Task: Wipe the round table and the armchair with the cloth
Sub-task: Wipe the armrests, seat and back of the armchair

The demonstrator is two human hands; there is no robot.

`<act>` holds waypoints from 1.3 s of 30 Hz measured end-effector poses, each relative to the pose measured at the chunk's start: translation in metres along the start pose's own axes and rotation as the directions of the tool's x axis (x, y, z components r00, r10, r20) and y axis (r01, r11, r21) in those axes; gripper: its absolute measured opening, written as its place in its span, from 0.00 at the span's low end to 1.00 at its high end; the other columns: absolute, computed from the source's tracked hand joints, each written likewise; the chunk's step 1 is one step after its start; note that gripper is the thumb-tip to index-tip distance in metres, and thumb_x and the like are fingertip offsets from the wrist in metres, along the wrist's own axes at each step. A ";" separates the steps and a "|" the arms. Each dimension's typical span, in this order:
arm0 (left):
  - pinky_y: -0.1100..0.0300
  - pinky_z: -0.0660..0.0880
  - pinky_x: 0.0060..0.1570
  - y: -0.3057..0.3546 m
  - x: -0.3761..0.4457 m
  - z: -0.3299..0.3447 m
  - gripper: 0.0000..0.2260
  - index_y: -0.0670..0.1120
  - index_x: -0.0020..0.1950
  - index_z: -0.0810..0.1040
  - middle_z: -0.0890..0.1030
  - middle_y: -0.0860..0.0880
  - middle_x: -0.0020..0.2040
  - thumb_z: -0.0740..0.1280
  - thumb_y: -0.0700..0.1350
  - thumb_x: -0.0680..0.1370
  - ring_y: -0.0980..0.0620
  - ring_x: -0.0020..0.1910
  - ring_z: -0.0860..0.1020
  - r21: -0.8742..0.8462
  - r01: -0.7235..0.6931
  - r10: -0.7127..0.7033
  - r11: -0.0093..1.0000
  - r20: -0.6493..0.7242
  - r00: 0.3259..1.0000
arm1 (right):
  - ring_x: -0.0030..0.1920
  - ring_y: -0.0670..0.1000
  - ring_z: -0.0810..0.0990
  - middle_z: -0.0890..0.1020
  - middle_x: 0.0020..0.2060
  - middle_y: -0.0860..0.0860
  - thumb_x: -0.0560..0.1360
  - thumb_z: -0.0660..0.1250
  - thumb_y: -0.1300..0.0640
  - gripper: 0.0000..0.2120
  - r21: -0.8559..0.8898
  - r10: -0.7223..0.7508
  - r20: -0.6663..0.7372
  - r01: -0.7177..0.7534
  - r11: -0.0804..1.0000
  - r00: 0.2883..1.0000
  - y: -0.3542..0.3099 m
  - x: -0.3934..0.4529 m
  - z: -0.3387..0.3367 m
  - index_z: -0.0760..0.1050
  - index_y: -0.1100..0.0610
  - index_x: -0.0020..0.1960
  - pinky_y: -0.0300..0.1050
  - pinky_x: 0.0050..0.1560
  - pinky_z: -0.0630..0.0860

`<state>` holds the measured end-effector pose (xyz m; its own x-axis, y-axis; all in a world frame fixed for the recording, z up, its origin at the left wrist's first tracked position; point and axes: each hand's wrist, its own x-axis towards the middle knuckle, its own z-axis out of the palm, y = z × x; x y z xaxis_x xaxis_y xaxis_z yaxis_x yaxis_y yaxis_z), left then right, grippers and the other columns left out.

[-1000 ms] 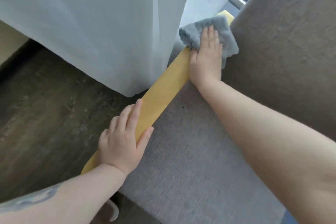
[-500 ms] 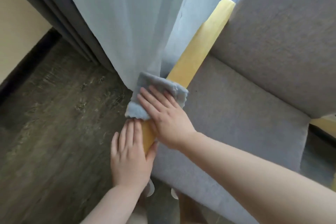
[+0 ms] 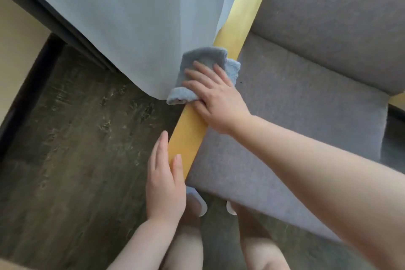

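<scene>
The armchair has a grey fabric seat [image 3: 295, 116], a grey backrest [image 3: 341, 17] and a yellow wooden armrest [image 3: 238, 26] running from top right to bottom centre. My right hand [image 3: 215, 98] presses a grey-blue cloth [image 3: 197, 66] flat onto the middle of that armrest, fingers spread over the cloth. My left hand [image 3: 164, 182] rests open against the near end of the armrest, thumb on top and fingers along its outer side. The round table is out of view.
A white sheer curtain [image 3: 122, 19] hangs right beside the armrest and touches the cloth. Dark wood-look floor [image 3: 76, 149] lies to the left, with a dark baseboard and beige wall at the far left. My legs and white slippers [image 3: 201, 204] show at the chair's front edge.
The right hand slid the cloth from the armrest's far end down close to the left hand, then back up toward its middle. The left hand stayed at the near end.
</scene>
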<state>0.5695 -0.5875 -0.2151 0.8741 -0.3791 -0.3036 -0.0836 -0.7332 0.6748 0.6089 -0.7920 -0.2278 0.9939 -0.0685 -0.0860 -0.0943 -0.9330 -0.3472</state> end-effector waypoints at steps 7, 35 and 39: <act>0.61 0.68 0.59 0.000 -0.013 -0.009 0.21 0.51 0.71 0.70 0.75 0.53 0.66 0.63 0.52 0.79 0.53 0.64 0.73 -0.153 0.252 -0.259 0.955 -0.023 0.966 | 0.58 0.53 0.72 0.79 0.53 0.48 0.79 0.53 0.43 0.18 -0.078 -0.410 0.505 0.513 0.855 0.760 -0.037 0.024 -0.018 0.74 0.51 0.59 0.49 0.66 0.62; 0.57 0.50 0.74 0.021 0.052 -0.037 0.24 0.61 0.77 0.51 0.51 0.66 0.77 0.48 0.62 0.81 0.69 0.73 0.51 -0.237 0.072 0.076 0.969 0.562 0.824 | 0.69 0.41 0.66 0.69 0.69 0.42 0.79 0.53 0.44 0.24 0.919 0.821 0.391 -0.229 -0.322 0.416 -0.143 -0.059 0.050 0.56 0.42 0.75 0.49 0.72 0.63; 0.60 0.43 0.74 0.020 0.064 -0.021 0.24 0.58 0.77 0.44 0.37 0.63 0.77 0.46 0.56 0.82 0.66 0.75 0.40 -0.013 -0.333 0.292 0.943 0.515 0.806 | 0.72 0.36 0.57 0.59 0.74 0.38 0.78 0.51 0.42 0.28 0.893 0.780 0.450 -0.224 -0.391 0.434 -0.182 -0.084 0.042 0.52 0.44 0.77 0.41 0.74 0.57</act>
<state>0.6338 -0.6146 -0.2068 0.4337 -0.8104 -0.3940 -0.3636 -0.5575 0.7463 0.5407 -0.6015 -0.1965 0.3325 -0.5986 -0.7288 -0.2365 0.6951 -0.6789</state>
